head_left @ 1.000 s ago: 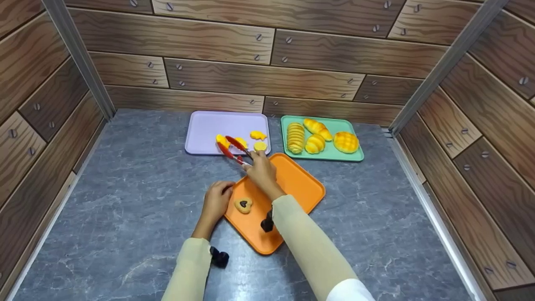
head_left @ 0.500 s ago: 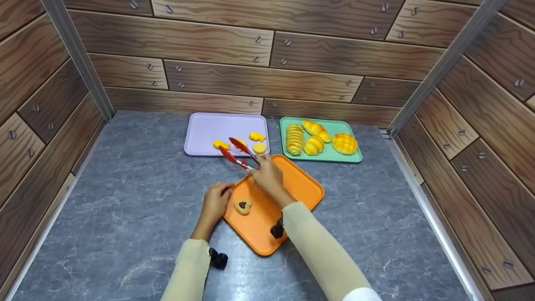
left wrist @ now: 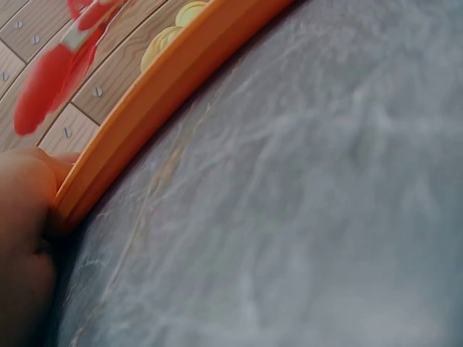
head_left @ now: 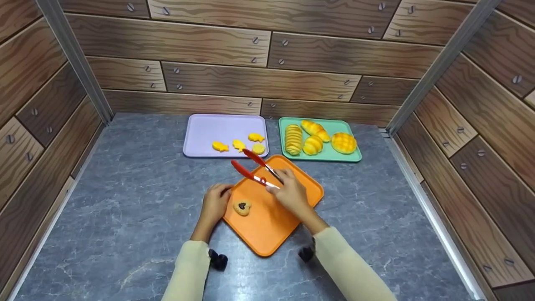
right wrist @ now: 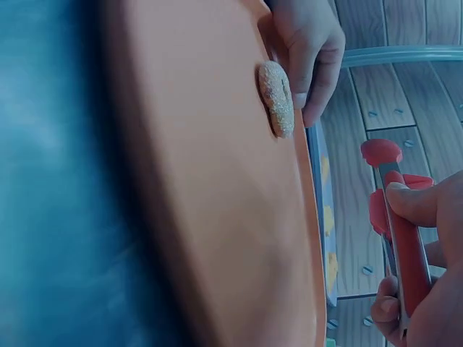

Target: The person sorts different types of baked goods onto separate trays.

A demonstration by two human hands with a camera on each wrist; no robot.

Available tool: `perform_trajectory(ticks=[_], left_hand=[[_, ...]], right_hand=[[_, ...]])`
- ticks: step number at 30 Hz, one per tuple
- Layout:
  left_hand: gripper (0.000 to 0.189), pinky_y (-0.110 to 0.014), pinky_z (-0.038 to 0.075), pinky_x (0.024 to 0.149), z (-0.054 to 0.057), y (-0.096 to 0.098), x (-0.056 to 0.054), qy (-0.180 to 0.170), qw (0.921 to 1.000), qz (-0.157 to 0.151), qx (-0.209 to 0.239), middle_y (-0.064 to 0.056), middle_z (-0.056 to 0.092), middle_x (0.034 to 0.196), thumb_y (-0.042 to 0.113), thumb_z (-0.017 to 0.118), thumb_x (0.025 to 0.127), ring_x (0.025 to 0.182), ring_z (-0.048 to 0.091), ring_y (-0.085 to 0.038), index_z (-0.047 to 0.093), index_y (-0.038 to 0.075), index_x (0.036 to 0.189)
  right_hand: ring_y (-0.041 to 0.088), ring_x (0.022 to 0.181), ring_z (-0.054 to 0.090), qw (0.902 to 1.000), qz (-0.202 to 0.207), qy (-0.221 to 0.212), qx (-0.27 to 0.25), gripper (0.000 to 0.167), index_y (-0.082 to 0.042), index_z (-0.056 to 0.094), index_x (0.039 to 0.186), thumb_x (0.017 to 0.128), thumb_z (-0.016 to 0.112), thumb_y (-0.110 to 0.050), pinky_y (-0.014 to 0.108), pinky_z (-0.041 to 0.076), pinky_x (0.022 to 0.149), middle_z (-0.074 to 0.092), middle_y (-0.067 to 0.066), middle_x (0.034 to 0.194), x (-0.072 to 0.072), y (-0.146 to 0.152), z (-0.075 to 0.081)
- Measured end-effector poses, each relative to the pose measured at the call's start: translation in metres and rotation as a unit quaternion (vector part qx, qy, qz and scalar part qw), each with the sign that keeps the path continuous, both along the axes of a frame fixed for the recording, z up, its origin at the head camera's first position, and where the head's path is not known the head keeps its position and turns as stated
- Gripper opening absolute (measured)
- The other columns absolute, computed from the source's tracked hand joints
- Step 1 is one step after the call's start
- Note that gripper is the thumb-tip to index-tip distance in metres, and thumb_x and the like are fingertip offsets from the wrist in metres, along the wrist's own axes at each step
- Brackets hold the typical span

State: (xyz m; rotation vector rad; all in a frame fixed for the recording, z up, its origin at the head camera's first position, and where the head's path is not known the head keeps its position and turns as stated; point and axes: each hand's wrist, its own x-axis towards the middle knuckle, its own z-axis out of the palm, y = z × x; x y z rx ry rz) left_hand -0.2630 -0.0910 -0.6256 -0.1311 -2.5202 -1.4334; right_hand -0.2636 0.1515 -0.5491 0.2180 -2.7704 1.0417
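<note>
My right hand (head_left: 291,193) holds red-tipped tongs (head_left: 244,171) above the orange tray (head_left: 267,244). The tongs' ends stand apart with nothing between them. At the tray's left corner, my left hand (head_left: 214,204) grips the rim; in the left wrist view its fingers (left wrist: 25,177) lie at the orange edge. A heart-shaped cookie (head_left: 242,207) with a dark heart centre lies on the tray near that hand. Beyond it, a purple tray (head_left: 209,125) bears fish-shaped yellow pieces (head_left: 220,146) and a round yellow cookie (head_left: 258,148).
A green tray (head_left: 334,156) at the back right holds several breads, among them a round bun (head_left: 344,143) and a long ridged loaf (head_left: 293,139). Wood-patterned walls (head_left: 217,79) enclose the grey marbled table (head_left: 138,200) at the back and both sides.
My right hand has drawn the tongs back and to the right, from the purple tray to over the orange tray. My left hand has stayed at the rim.
</note>
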Motion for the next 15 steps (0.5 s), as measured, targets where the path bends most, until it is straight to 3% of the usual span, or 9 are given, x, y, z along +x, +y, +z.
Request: perform_trajectory(ticks=[6, 15], left_hand=[[0.017, -0.047, 0.048, 0.102, 0.003, 0.000, 0.000, 0.020, 0.9998, 0.004, -0.002, -0.011, 0.074, 0.109, 0.007, 0.066, 0.095, 0.112, 0.064, -0.032, 0.076, 0.006, 0.109], [0.018, -0.047, 0.049, 0.102, 0.000, 0.001, 0.001, 0.010, 0.9999, 0.006, 0.003, -0.010, 0.074, 0.110, 0.007, 0.066, 0.095, 0.113, 0.064, -0.031, 0.076, 0.006, 0.110]], right_hand=[[0.025, 0.116, 0.062, 0.9998, 0.009, -0.006, -0.017, 0.061, -0.014, 0.065, 0.135, 0.081, 0.084, -0.031, 0.047, 0.051, 0.096, 0.061, 0.002, 0.130, 0.031, 0.031, -0.008], [0.027, 0.121, 0.060, 0.9995, 0.016, -0.018, -0.022, 0.063, -0.009, 0.063, 0.137, 0.081, 0.085, -0.025, 0.050, 0.049, 0.101, 0.060, 0.004, 0.132, 0.066, 0.072, -0.016]])
